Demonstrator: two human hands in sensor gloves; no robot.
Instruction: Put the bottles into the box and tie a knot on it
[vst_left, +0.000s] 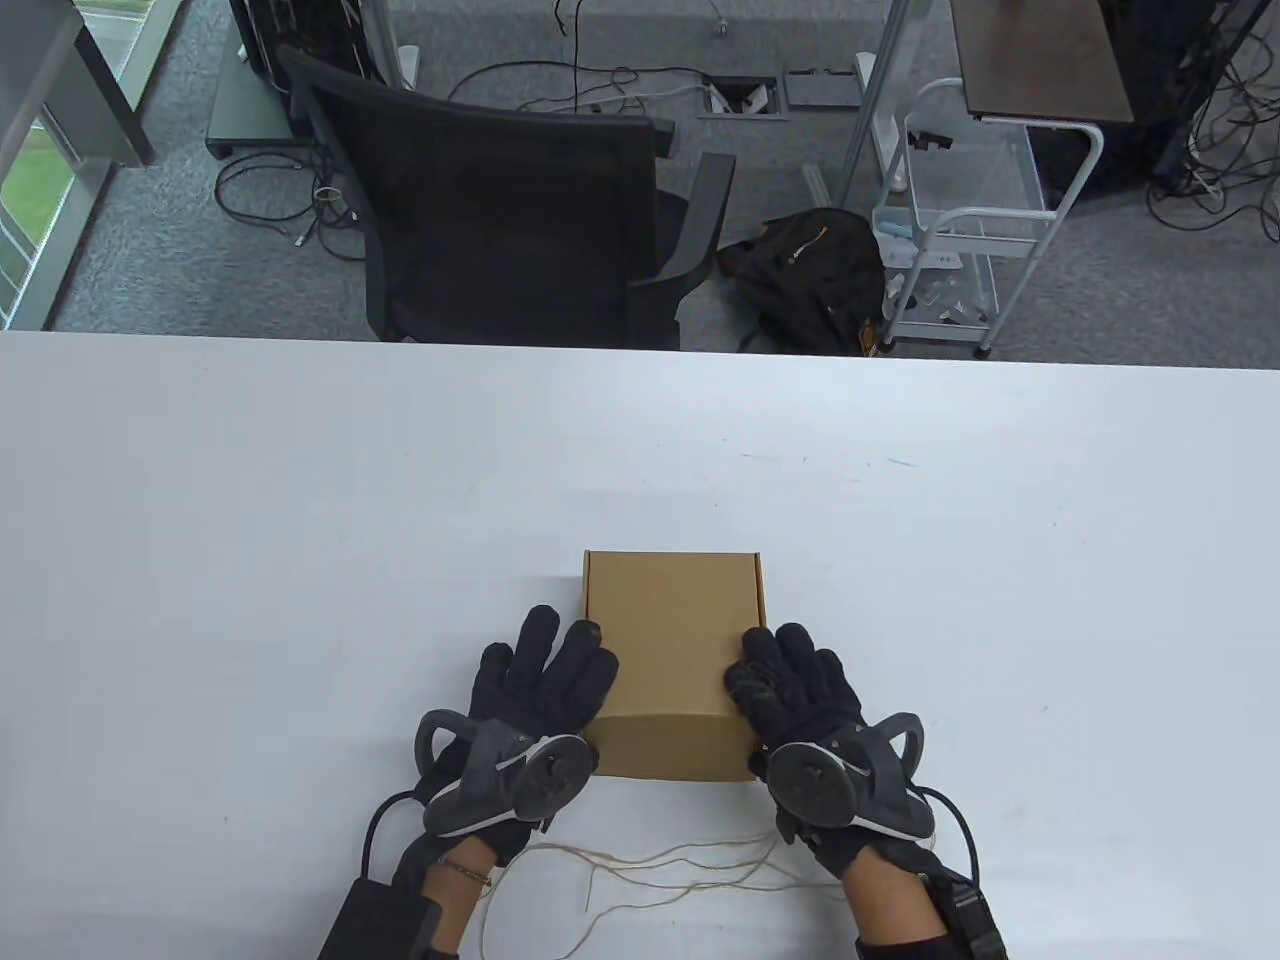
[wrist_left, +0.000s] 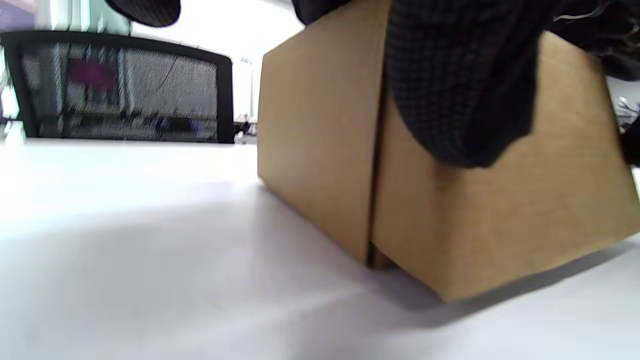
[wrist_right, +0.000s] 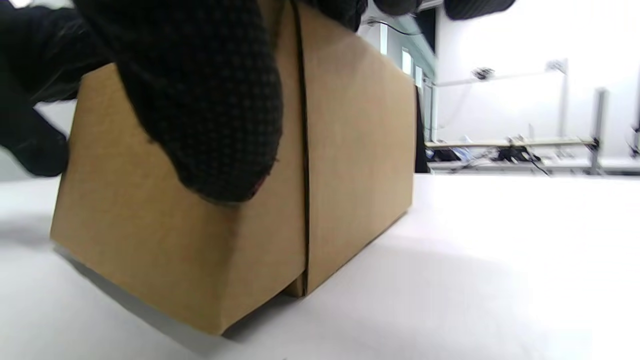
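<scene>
A closed brown cardboard box (vst_left: 672, 640) stands on the white table (vst_left: 300, 560) near its front edge. No bottles show in any view. My left hand (vst_left: 550, 670) lies at the box's near left corner, fingers spread and fairly straight, the inner ones touching the lid's edge. In the left wrist view its thumb (wrist_left: 460, 90) rests against the box (wrist_left: 320, 150). My right hand (vst_left: 790, 680) mirrors it at the near right corner, its thumb (wrist_right: 210, 100) against the box (wrist_right: 360, 140). A thin beige string (vst_left: 680, 865) lies loose on the table between my wrists.
Beyond the table's far edge are a black office chair (vst_left: 520, 220), a black bag (vst_left: 810, 275) on the floor and a white wire cart (vst_left: 960, 230). Cables lie across the carpet.
</scene>
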